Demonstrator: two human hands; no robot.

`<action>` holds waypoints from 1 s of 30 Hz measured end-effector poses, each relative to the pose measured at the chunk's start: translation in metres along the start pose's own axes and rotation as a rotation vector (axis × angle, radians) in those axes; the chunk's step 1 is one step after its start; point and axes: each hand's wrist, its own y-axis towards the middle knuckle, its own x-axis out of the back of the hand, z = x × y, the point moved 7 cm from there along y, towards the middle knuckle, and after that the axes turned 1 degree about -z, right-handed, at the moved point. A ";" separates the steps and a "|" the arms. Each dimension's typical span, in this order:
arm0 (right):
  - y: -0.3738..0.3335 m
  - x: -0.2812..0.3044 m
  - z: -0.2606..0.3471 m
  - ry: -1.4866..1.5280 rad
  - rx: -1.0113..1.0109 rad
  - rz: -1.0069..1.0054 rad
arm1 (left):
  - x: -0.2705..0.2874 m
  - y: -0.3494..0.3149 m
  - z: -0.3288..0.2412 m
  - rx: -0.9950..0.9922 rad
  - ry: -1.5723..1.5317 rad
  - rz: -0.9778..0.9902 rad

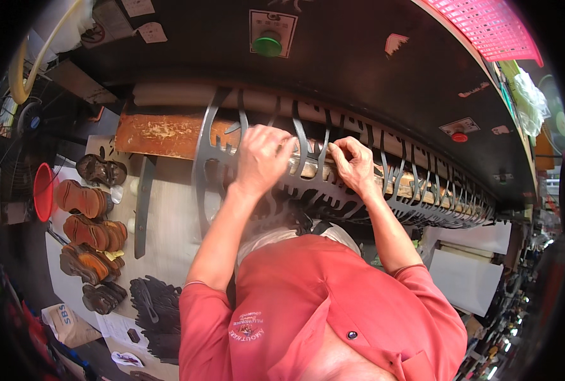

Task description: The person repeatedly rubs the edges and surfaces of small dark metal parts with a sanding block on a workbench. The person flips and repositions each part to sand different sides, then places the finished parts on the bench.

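A dark grey sheet (214, 154) full of cut-out holes, with narrow curved strips between them, hangs over the long machine bed in front of me. My left hand (262, 159) lies over its left part, fingers curled inward; what they hold is hidden beneath them. A pointed grey tip (233, 127) shows beside that hand. To the right, my right hand (355, 164) is bent with thumb and fingers drawn together at one of the strips. Worn wood (384, 180) shows through the holes between and beyond the hands.
Overhead is a dark machine panel with a green button (267, 44) and a red button (459, 136). Brown shoe parts (84, 198) and a pile of black cut pieces (155, 317) lie on the table at left. A pink basket (485, 28) sits at upper right.
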 end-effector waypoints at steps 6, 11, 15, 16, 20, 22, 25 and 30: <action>0.002 -0.015 0.000 -0.100 0.183 0.010 | -0.036 -0.028 -0.024 0.154 0.105 0.022; 0.000 -0.011 0.006 -0.094 0.206 0.013 | -0.042 -0.031 -0.023 0.122 0.167 0.034; -0.003 -0.008 0.005 -0.075 0.209 -0.004 | -0.044 -0.031 -0.026 0.141 0.175 0.053; -0.004 -0.009 0.003 -0.062 0.191 0.015 | -0.045 -0.032 -0.026 0.169 0.162 0.063; -0.017 -0.006 0.000 -0.039 0.150 0.035 | -0.040 -0.041 -0.034 0.156 0.158 0.050; -0.032 -0.006 0.004 -0.018 0.138 0.049 | -0.033 -0.053 -0.040 0.173 0.131 0.066; -0.059 -0.007 0.015 -0.029 0.050 0.119 | -0.017 -0.076 -0.054 0.187 0.109 0.092; -0.073 0.021 0.067 -0.046 0.253 -0.014 | 0.022 -0.115 -0.079 0.277 0.046 0.346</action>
